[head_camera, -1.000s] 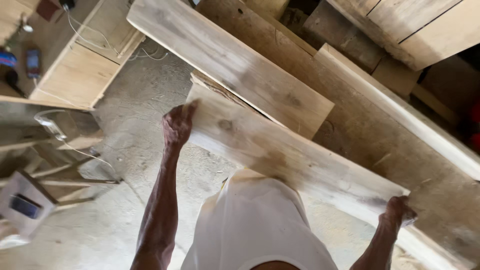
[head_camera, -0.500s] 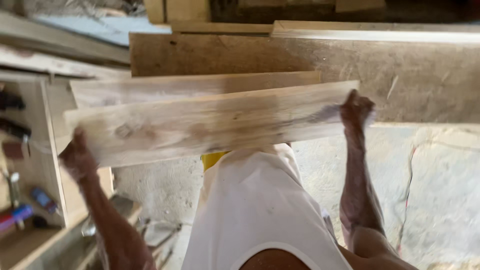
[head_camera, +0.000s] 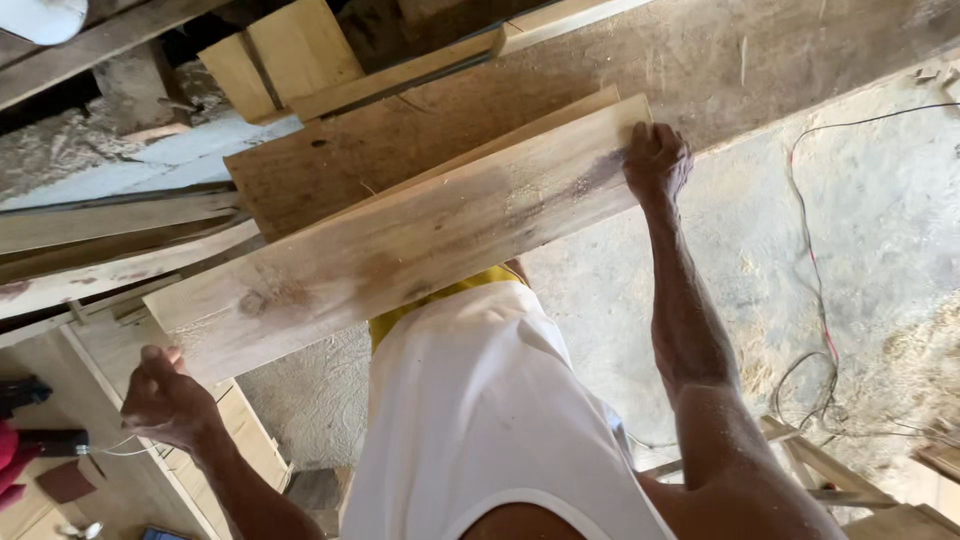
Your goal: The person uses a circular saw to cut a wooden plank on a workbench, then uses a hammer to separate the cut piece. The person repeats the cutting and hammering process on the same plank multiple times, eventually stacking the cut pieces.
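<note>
The right hand (head_camera: 657,160) closes its grip on the far end of a long pale wooden plank (head_camera: 400,245), fingers curled over the end edge near the upper corner. The left hand (head_camera: 165,395) grips the plank's other end from below, at the lower left corner, thumb up against the edge. Between the two hands the plank is carried off the ground in front of the person's body, slanting from lower left up to upper right, its broad face turned to the camera. A knot and a few dark smudges mark that face, with a dusting of sawdust near the right end.

Just behind the held plank, and partly hidden by it, a second board (head_camera: 480,150) of like colour runs along the same slant; whether the two touch cannot be told. Beyond them lies a wide brown panel (head_camera: 420,130), and above it several lighter boards (head_camera: 290,55) are stacked at angles. More grey timber (head_camera: 110,215) reaches in from the left.

Below, the person's white sleeveless top (head_camera: 480,420) fills the middle of the view. To the right, the concrete floor (head_camera: 880,220) carries sawdust and a thin trailing cable (head_camera: 815,260). At lower left a wooden counter (head_camera: 60,480) holds a red-and-black tool (head_camera: 30,445).
</note>
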